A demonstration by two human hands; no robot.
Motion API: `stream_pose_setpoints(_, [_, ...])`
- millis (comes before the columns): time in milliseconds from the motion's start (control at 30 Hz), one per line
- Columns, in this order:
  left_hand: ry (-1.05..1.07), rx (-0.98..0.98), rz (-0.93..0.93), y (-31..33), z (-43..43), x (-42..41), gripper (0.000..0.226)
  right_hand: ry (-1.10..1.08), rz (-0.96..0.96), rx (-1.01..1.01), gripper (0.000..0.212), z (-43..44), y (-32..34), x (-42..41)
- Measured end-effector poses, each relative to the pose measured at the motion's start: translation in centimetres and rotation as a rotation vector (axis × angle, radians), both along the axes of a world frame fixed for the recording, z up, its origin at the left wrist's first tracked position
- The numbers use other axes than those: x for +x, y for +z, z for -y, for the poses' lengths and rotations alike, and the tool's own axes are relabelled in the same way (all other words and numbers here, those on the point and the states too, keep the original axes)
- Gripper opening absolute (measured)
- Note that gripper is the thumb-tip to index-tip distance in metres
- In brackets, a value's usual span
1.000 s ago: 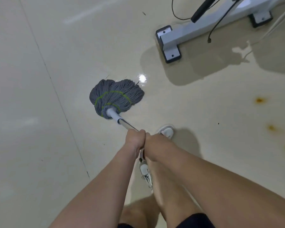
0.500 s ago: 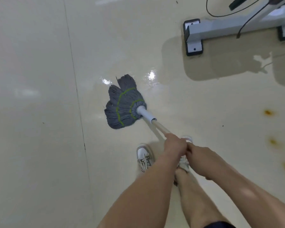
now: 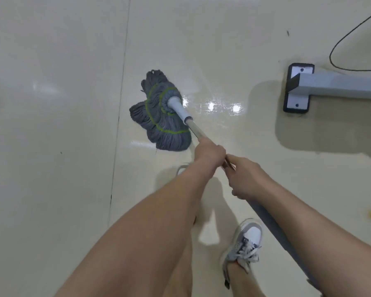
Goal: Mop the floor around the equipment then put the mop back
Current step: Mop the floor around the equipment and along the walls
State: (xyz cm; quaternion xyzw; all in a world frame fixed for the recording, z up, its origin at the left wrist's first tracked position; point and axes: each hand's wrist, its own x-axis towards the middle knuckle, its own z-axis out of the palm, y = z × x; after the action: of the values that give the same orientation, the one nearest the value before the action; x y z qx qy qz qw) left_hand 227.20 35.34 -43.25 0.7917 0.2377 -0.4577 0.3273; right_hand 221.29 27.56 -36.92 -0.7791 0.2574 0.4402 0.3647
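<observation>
Both hands grasp the mop handle: the left hand lower, the right hand just behind, fingers clenched around it. The grey mop head lies spread on the wet-looking floor, well apart from the equipment foot.

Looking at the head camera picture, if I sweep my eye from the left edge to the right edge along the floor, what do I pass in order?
Dark floor seam → grey mop head with green stitching → left hand on the mop handle → right hand → black-capped equipment foot → grey frame bar.
</observation>
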Motion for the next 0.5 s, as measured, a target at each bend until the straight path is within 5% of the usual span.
stream_pose_setpoints(133, [-0.064, -0.012, 0.072, -3.0, -1.1, 9.5, 0.056, -0.179, -0.127, 0.123, 0.045, -1.1, -1.5, 7.9])
stream_pose_setpoints(267, [-0.178, -0.037, 0.106, -3.6, 0.3, 14.0, 0.069, -0.119, 0.016, -0.033, 0.044, -1.2, -2.8, 10.2])
stream_pose_setpoints(500, [-0.17, -0.167, 0.03, 0.3, 4.6, 7.6, 0.082, -0.312, -0.106, -0.049, 0.034, 1.7, 2.2, 6.5])
